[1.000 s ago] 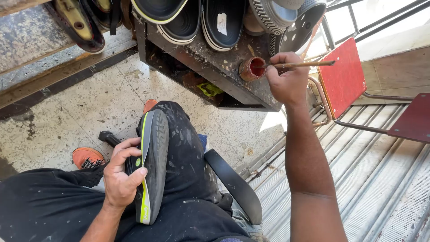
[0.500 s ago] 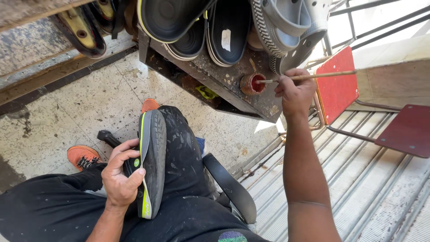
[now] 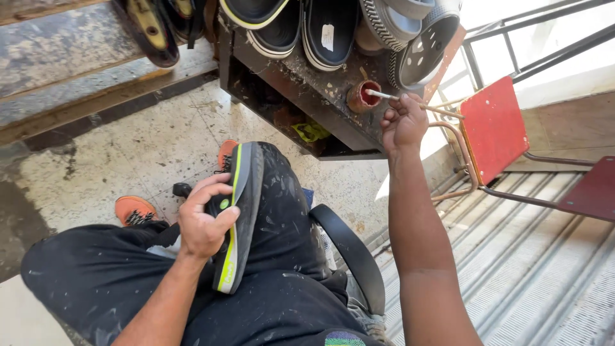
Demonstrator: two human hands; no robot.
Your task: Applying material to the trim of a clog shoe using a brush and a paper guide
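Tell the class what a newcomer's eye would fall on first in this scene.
First, the shoe sole with its bright yellow-green edge, held on edge on the lap by the left hand. Next, the right hand reaching up, dipping a thin stick into a small red-stained pot on the dark bench.

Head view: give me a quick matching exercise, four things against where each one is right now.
Things:
1. shoe sole
2. brush stick
3. small red pot
4. red chair

Places:
A. on the dark bench, by the hanging soles
B. on the person's lap, gripped by the left hand
C. at the right, beside the metal grating
D. in the right hand, tip at the pot's mouth

Pairs: 1-B, 2-D, 3-A, 4-C
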